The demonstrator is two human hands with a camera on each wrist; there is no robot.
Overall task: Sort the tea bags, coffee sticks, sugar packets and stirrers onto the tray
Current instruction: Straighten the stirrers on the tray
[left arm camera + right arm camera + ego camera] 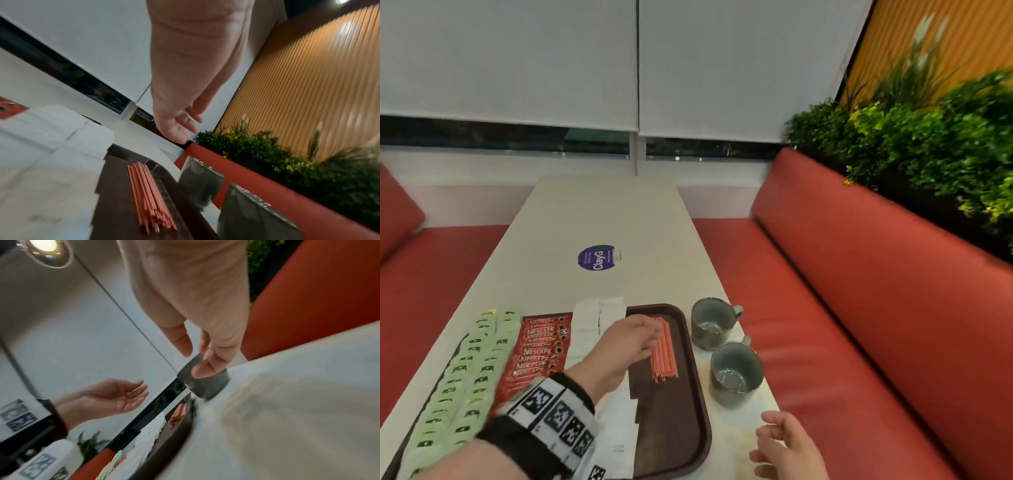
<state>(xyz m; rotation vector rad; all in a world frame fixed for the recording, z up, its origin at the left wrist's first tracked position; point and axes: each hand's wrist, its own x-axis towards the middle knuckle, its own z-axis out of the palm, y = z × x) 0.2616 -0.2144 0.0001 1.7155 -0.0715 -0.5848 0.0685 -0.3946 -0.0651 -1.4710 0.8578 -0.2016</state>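
A dark brown tray (pixel 688 428) lies on the white table (pixel 602 212). On it, from left to right, are rows of green tea bags (pixel 465 377), red coffee sticks (pixel 537 349), white sugar packets (pixel 592 325) and a bundle of orange stirrers (pixel 664 349). My left hand (pixel 650 334) hovers just left of the stirrers' far end, fingers loose, palm empty. In the left wrist view the stirrers (pixel 148 198) lie below that hand (pixel 185 125). My right hand (pixel 767 435) hangs over the table right of the tray, fingers relaxed, holding nothing.
Two grey mugs (pixel 714 323) (pixel 734 373) stand on the table just right of the tray, near its right edge. Red bench seats (pixel 859 308) flank the table, with plants (pixel 928 137) behind the right one. A round purple sticker (pixel 596 257) marks the table's middle.
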